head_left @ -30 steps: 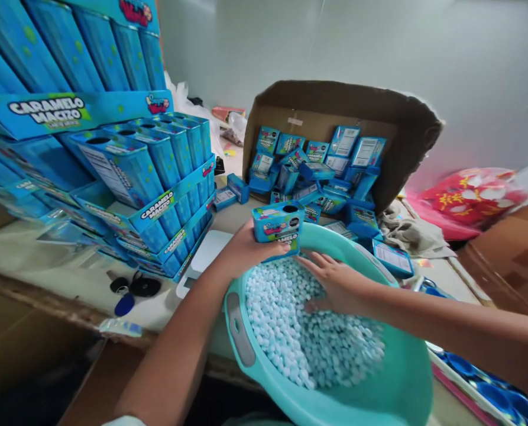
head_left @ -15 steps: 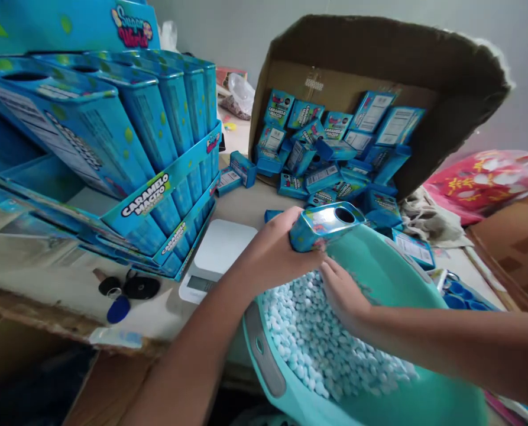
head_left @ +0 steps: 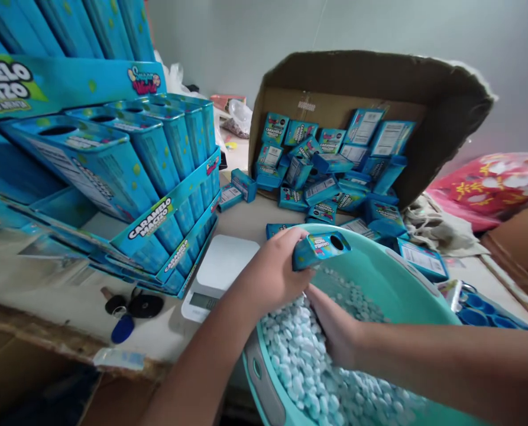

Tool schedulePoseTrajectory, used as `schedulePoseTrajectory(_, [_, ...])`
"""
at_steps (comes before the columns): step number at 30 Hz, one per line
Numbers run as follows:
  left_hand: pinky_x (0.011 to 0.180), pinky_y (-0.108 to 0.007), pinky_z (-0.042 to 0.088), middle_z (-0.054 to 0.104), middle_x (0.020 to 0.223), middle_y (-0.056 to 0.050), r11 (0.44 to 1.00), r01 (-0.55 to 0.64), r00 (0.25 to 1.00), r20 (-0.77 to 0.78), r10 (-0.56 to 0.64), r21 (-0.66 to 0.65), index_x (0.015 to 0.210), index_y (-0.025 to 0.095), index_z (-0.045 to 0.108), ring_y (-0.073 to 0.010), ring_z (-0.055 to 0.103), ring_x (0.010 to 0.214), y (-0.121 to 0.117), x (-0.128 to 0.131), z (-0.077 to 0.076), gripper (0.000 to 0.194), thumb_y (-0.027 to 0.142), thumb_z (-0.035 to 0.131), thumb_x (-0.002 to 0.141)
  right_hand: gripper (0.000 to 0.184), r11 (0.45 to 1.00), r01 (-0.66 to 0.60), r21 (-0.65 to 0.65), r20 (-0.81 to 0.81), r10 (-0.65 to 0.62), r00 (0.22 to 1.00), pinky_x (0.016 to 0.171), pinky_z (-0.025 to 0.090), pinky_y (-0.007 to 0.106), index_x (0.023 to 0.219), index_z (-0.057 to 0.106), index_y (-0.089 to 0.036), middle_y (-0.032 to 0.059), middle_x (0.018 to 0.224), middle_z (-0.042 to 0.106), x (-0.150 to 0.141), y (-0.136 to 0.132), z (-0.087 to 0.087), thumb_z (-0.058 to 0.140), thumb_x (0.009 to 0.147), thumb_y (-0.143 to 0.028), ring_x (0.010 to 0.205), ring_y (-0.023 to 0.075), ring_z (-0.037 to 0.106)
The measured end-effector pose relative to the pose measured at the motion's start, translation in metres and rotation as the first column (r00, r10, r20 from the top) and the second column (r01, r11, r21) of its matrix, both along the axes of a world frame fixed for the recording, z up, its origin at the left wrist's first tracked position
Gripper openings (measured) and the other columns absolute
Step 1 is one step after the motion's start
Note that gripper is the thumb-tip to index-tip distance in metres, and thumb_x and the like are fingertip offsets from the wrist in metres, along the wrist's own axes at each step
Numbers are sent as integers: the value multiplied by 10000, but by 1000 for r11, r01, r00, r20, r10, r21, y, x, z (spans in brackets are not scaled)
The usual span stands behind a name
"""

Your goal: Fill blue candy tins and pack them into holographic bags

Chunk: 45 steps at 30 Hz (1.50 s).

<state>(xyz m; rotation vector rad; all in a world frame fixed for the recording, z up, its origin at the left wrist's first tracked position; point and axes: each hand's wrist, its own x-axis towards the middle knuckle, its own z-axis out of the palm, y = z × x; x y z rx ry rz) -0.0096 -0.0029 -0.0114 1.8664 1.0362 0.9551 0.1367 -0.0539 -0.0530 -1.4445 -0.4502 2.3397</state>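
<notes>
My left hand [head_left: 284, 266] is wrapped round a small blue candy box [head_left: 319, 249], holding it tilted over a turquoise tub [head_left: 376, 269]. A dark round hole shows in the box's facing end; its other end is hidden by my hand. My right hand [head_left: 337, 325] is down in the tub among pale blue candies [head_left: 301, 367], just below the box. Its fingers look stretched out and flat against the heap, with the tips partly hidden behind my left hand.
Left stands a tiered display [head_left: 152, 219] of blue candy boxes. A white scale [head_left: 228, 260] sits between it and the tub, keys [head_left: 122, 325] nearby. Behind, a cardboard carton [head_left: 379, 74] lies open with many candy boxes [head_left: 321, 189]. A red bag [head_left: 489, 183] is at right.
The candy box in my left hand has dropped lower and nearer the tub. My right hand has moved down and slightly left, and candies are heaped beside it. The view has tilted up.
</notes>
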Motion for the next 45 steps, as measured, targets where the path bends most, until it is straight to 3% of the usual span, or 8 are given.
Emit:
schedulePoseTrajectory(3, [862, -323, 502, 669, 1119, -45, 998, 6, 1000, 23, -4, -64, 1121, 241, 574, -240, 627, 1043, -2, 0, 2, 351, 186, 650, 782, 519, 994, 20, -106, -78, -28, 997, 941, 525, 486, 1036, 688, -234, 88, 947, 763, 14, 0, 4, 526, 792, -662, 950, 295, 718])
schedulePoseTrajectory(10, [751, -311, 499, 713, 980, -12, 987, -66, 998, -14, 65, -144, 1077, 264, 507, -253, 681, 954, -5, 2, 5, 356, 295, 702, 781, 374, 973, 221, 71, -102, -213, 972, 747, 586, 388, 963, 673, -224, 76, 861, 763, 48, -20, 32, 511, 881, -551, 789, 245, 736])
schedulePoseTrajectory(16, [701, -314, 467, 689, 989, -35, 998, 17, 981, -191, -28, -61, 1079, 260, 517, -265, 663, 911, -9, 0, 10, 314, 334, 658, 809, 250, 837, 531, 136, -203, -501, 841, 617, 574, 246, 857, 687, -207, 77, 805, 743, 53, -17, 76, 543, 881, -410, 693, 175, 708])
schedulePoseTrajectory(21, [671, -322, 434, 677, 1057, -62, 979, 200, 900, -388, -200, -41, 1161, 253, 514, -284, 643, 916, -13, -6, 9, 370, 380, 620, 830, 240, 734, 637, 236, -414, -518, 749, 611, 578, 229, 846, 680, -233, 45, 818, 715, 55, 2, 99, 518, 893, -404, 719, 162, 692])
schedulePoseTrajectory(28, [771, -352, 459, 646, 1201, -82, 946, 316, 876, -361, -320, -70, 1231, 251, 510, -308, 609, 1042, -12, -11, 8, 502, 450, 663, 797, 244, 636, 688, 350, -480, -509, 715, 698, 589, 246, 777, 641, -204, 29, 785, 674, 49, 17, 93, 498, 911, -350, 756, 155, 680])
schedulePoseTrajectory(37, [753, -344, 453, 653, 1163, -67, 957, 279, 875, -388, -289, -84, 1229, 264, 500, -292, 613, 1012, -13, -11, 10, 468, 419, 647, 812, 251, 542, 683, 489, -390, -565, 727, 788, 564, 266, 607, 621, -184, 22, 754, 645, 48, 20, 87, 603, 827, -304, 811, 165, 672])
schedulePoseTrajectory(40, [765, -344, 460, 656, 1151, -69, 953, 286, 877, -372, -303, -102, 1227, 261, 507, -294, 614, 1018, -13, -11, 11, 461, 395, 654, 811, 268, 530, 648, 548, -338, -568, 750, 825, 552, 318, 588, 633, -200, 15, 726, 653, 47, 19, 88, 610, 818, -335, 786, 176, 666])
schedulePoseTrajectory(45, [768, -346, 462, 651, 1165, -68, 952, 285, 881, -361, -307, -114, 1230, 267, 513, -299, 609, 1031, -12, -11, 12, 458, 408, 653, 817, 258, 530, 574, 624, -302, -514, 803, 728, 537, 305, 620, 662, -203, 0, 672, 651, 42, 17, 87, 609, 814, -365, 708, 179, 660])
